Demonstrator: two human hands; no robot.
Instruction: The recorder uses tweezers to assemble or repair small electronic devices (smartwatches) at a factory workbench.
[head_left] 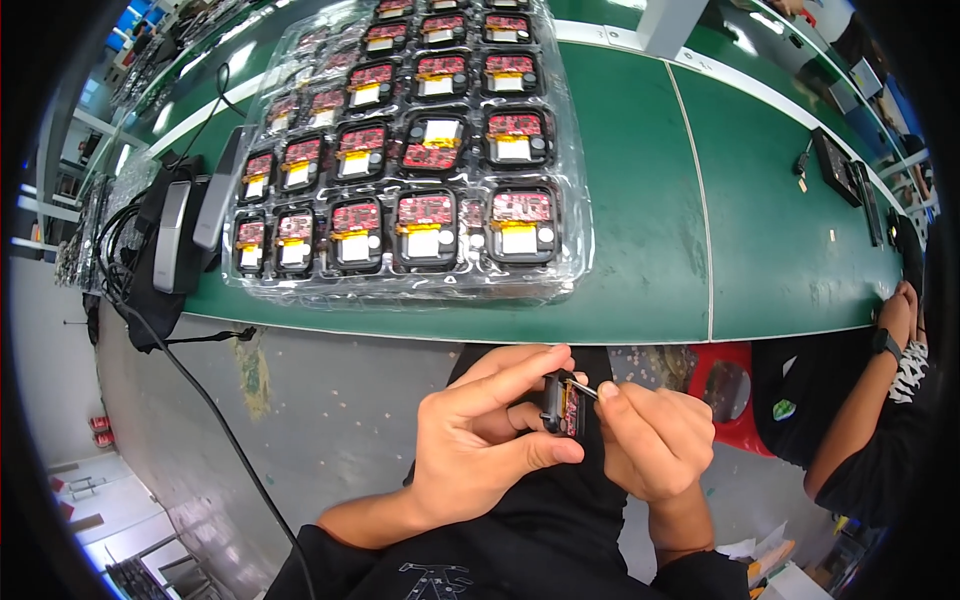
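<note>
Over my lap, just in front of the table edge, my left hand [465, 435] grips a small black device housing [551, 408] between fingers and thumb. The housing is tilted up on its side, and its open face, with a red circuit board inside, is turned toward my right hand [655, 445]. Between the right thumb and fingers is a thin metal tool [584, 389], its tip at the upper part of the housing. Whether it is tweezers or a single rod I cannot tell. My fingers hide part of the housing.
A clear plastic tray [578, 245] of similar black housings with red boards and white blocks lies on the green table [640, 200]. Grey devices [172, 235] and black cables [215, 400] are at the left. At the right a co-worker's arm [858, 410] rests near a red stool [735, 395].
</note>
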